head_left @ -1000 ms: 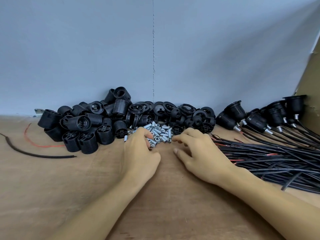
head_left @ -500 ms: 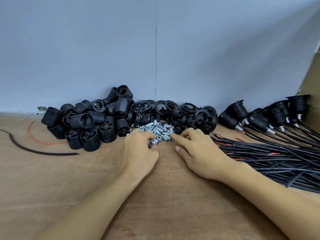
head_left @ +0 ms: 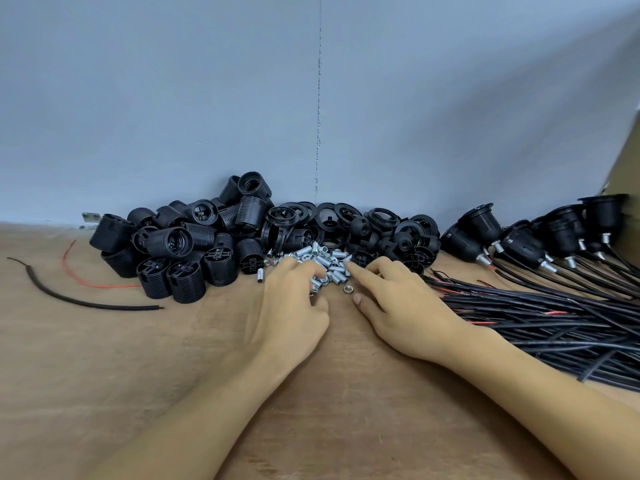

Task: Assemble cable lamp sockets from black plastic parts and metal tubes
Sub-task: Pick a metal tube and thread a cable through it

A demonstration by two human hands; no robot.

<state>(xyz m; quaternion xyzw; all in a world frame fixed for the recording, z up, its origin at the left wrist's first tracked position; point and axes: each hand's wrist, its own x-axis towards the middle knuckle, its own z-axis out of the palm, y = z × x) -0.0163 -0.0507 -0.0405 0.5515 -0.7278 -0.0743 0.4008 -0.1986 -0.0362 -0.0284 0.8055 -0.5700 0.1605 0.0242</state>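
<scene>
The tubes (head_left: 325, 259) lie heaped on the surface (head_left: 138, 358), just in front of the black parts (head_left: 194, 244) by the wall. The left hand (head_left: 287, 306) curls its fingers onto the heap; whether it grips a tube I cannot tell. The right hand (head_left: 398, 306) lies released, index finger straight, its tip touching the tubes, thumb just beside a nut (head_left: 347, 289).

A wooden table (head_left: 104, 375) meets a blue-grey wall (head_left: 173, 98), cardboard (head_left: 628, 168) at right.
</scene>
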